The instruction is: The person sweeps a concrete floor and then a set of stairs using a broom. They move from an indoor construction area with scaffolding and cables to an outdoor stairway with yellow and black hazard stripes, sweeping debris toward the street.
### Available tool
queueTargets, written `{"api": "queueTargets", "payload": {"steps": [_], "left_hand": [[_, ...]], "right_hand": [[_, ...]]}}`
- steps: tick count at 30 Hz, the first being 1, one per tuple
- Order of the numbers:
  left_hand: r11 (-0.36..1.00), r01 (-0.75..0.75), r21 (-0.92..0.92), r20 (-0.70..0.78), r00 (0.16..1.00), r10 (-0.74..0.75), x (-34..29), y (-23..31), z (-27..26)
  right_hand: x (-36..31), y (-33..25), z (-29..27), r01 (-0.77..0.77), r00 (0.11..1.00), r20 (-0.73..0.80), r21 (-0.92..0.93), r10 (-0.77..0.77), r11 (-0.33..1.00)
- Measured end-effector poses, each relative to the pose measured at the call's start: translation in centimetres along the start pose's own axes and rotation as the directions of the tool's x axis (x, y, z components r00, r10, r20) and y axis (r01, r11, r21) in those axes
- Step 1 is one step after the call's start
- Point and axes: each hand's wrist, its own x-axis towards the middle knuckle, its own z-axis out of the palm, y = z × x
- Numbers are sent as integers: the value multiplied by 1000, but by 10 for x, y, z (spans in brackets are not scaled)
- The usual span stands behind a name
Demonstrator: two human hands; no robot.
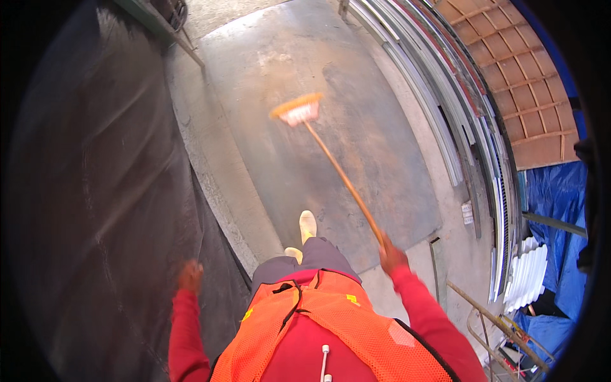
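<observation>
My right hand is wrapped around the upper end of a broom's wooden handle. The handle slants away to the far left, down to the broom head, which has a pale block and orange bristles. That head is over a large, worn grey sheet on the floor; whether the bristles touch it I cannot tell. Off to the left, apart from the broom, my left hand hangs in front of dark cloth. Motion blurs its fingers, and nothing held shows in it.
A big dark tarp hangs along the left side. Long metal profiles lie stacked along the right, beside a brown ribbed panel and blue tarpaulin. A rusty metal frame stands at near right. My boot rests on the sheet.
</observation>
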Motion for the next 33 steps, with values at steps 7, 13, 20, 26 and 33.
{"api": "queueTargets", "payload": {"steps": [7, 13, 20, 26, 33], "left_hand": [[824, 558, -97, 625, 679, -386, -170, -100, 117], [977, 121, -175, 480, 877, -22, -3, 20, 73], [895, -286, -344, -17, 954, 298, 187, 165, -131], [966, -46, -255, -295, 955, -32, 242, 22, -152], [810, 571, 134, 560, 631, -537, 118, -77, -72]], "right_hand": [[-225, 141, 90, -194, 963, 197, 35, 184, 980], [-49, 60, 84, -257, 945, 166, -160, 283, 953], [263, -181, -40, 174, 966, -205, 81, -154, 981], [230, -220, -72, 111, 994, 4, -67, -111, 992], [145, -179, -29, 61, 976, 207, 56, -71, 997]]}}
